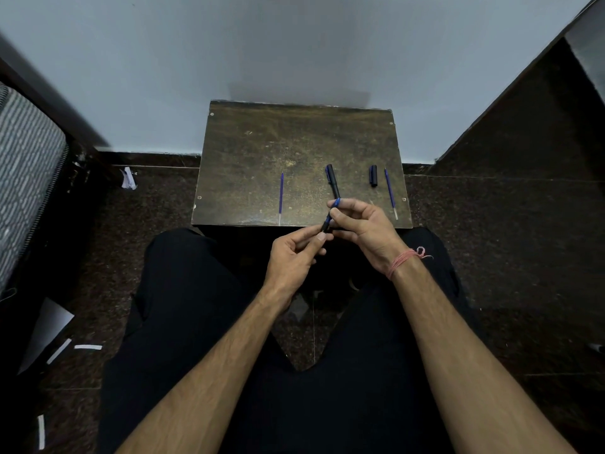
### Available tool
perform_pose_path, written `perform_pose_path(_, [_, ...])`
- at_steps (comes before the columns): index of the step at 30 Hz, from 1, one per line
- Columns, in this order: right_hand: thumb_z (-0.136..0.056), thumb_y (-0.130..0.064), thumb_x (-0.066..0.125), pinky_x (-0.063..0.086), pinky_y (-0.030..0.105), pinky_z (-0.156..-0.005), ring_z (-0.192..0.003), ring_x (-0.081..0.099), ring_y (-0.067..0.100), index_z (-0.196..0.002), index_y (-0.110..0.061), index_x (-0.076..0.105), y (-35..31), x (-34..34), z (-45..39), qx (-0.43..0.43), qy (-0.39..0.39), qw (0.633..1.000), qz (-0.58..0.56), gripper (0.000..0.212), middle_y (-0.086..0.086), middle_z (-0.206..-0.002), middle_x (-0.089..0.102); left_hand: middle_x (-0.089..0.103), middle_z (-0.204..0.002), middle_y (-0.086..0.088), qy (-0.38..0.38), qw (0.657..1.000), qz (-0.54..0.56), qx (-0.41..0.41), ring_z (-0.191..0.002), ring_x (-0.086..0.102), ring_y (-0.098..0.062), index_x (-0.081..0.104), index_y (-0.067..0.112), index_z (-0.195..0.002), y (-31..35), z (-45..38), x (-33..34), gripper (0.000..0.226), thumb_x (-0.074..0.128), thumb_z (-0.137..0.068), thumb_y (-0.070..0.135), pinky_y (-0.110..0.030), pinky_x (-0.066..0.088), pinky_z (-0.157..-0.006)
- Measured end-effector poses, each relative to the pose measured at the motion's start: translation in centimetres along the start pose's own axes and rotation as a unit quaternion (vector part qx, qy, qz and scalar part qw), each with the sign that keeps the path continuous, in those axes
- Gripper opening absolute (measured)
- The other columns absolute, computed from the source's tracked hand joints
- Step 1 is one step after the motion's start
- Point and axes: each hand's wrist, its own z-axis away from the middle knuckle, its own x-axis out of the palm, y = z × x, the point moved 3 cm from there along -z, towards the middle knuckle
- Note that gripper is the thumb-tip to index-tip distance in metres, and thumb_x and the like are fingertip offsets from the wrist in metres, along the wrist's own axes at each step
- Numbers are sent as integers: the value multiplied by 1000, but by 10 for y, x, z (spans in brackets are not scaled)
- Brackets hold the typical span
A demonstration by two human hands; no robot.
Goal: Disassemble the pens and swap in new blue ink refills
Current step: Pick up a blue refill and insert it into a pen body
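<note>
- Two bare hands meet at the middle of the frame, just in front of the near edge of a small wooden table (262, 142)
- The left hand (291, 257) pinches the lower black end of a pen (330, 216) between thumb and fingertips, the other fingers curled in
- The right hand (363, 226) pinches the upper blue part of the same pen with thumb and forefinger; a pink thread band (404, 258) wraps its wrist
- I count two loose refills on the table: a left refill (281, 198) lying alone near the lower left of the tabletop, and a right refill (390, 193) by the right edge; both are thin blue sticks with pale tips towards the near edge
- One capped black pen (333, 183) lies at centre, its near end hidden behind the right fingers
- One short black cap (373, 175) lies just left of the right refill, apart from it
- The held pen is tilted, black below and blue above; whether it is already pulled apart I cannot tell
- The tabletop is worn and scratched, with its back edge against a pale wall (294, 44); the upper half of it is bare
- The left refill's tip reaches the near edge; the right refill sits close to the right edge
- Dark stone floor (491, 240) lies open on both sides of the table, with white paper scraps (87, 347) at lower left
</note>
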Motion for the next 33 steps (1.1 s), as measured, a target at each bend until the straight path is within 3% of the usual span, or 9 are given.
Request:
perform_pose_path(4, [-102, -6, 71, 62, 38, -96, -93, 74, 15, -117, -8, 77, 1, -1, 0, 2, -12, 1000, 5, 17, 6, -98, 76, 88, -106, 2, 8, 1000, 14, 4, -85, 76, -6, 80, 34, -120, 0, 0, 0, 22, 80, -102, 21, -18, 57, -75])
perform_pose_path(10, [-90, -16, 87, 59, 34, -85, -92, 74, 21, -102, -11, 73, 2, -3, 1, -18, 55, 996, 68, 19, 12, -99, 77, 87, -109, 1, 2, 1000, 27, 6, -92, 81, -10, 81, 31, -122, 0, 1, 0, 28, 84, -98, 17, -18, 60, -84])
perform_pose_path(15, [-102, -19, 74, 59, 24, -78, -88, 72, 8, -128, -19, 76, 1, -3, -2, -28, 0, 1000, 13, 26, 7, -123, 81, 87, -109, 2, -4, 999, 35, -4, -84, 78, -3, 80, 31, -122, 0, -3, 1, 25, 82, -99, 20, -16, 57, -75])
perform_pose_path(19, [-87, -15, 90, 52, 20, -66, -73, 68, 9, -98, -17, 78, 2, -6, -3, -41, 48, 997, 38, 16, 2, -89, 80, 87, -112, -3, -15, 999, 45, -3, -93, 81, -13, 81, 30, -121, -2, -4, 2, 27, 83, -98, 16, -21, 60, -88])
perform_pose_path(21, [-79, -26, 95, 51, 21, -62, -69, 63, 10, -92, -19, 70, 3, -4, -4, -46, 76, 995, 54, 29, -1, -80, 71, 87, -112, -2, -25, 999, 45, -3, -91, 81, -9, 79, 28, -125, -3, -5, 2, 28, 81, -100, 16, -18, 60, -84])
perform_pose_path(23, [-84, -38, 89, 53, 21, -66, -76, 64, 10, -110, -19, 75, 5, 0, -3, -40, 51, 997, 31, 35, 5, -95, 77, 87, -112, -1, -24, 999, 44, -7, -86, 80, -4, 78, 25, -130, -4, -6, 2, 29, 79, -102, 19, -14, 57, -76])
perform_pose_path(26, [-103, -19, 74, 52, 17, -65, -76, 67, 5, -125, -19, 77, 3, -1, -4, -51, 13, 999, -6, 22, 10, -123, 81, 87, -111, 1, -13, 999, 40, -8, -84, 78, -2, 78, 29, -127, -5, -7, 0, 24, 76, -104, 22, -14, 56, -74])
perform_pose_path(30, [-85, -14, 91, 50, 17, -59, -67, 71, 6, -90, -19, 74, 0, -6, -4, -66, 72, 994, 40, 18, -3, -82, 78, 87, -112, 0, -18, 999, 30, -9, -85, 78, -2, 76, 20, -135, -6, -7, 0, 30, 75, -105, 19, -14, 57, -76])
perform_pose_path(33, [-87, -23, 91, 52, 24, -66, -75, 70, 13, -94, -21, 67, 3, -2, -3, -63, 77, 995, 29, 26, -4, -83, 74, 86, -112, 1, -21, 1000, 19, -10, -84, 76, -3, 74, 22, -137, -4, -8, 0, 29, 69, -109, 19, -16, 55, -74])
